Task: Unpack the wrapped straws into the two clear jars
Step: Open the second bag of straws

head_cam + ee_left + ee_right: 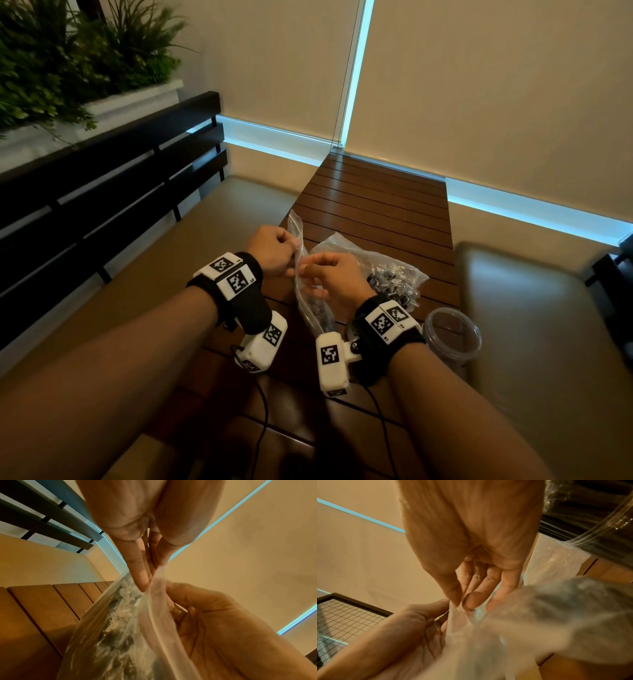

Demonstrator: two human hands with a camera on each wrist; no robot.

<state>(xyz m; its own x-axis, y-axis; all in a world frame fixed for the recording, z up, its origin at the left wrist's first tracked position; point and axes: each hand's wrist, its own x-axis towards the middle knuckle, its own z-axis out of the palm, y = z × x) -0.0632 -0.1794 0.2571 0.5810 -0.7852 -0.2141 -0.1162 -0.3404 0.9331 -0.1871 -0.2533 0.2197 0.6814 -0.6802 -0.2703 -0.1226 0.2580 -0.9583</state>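
A clear plastic bag (310, 308) of dark wrapped straws stands upright over the near part of the slatted wooden table (376, 205). My left hand (293, 258) pinches one side of its top edge, and my right hand (308, 272) pinches the other side. In the left wrist view the left fingertips (143, 584) grip the bag's film (120, 628). In the right wrist view thumb and forefinger (456, 601) nip the film (488, 642). A second bag of straws (390, 274) lies on the table behind my right hand. One clear jar (452, 334) stands open-topped at the table's right edge.
Beige cushioned benches (531, 308) flank the table on both sides. A black slatted backrest (113, 192) and a planter (68, 61) are on the left. Blinds close off the far side. Cables from the wrist cameras trail over the near table.
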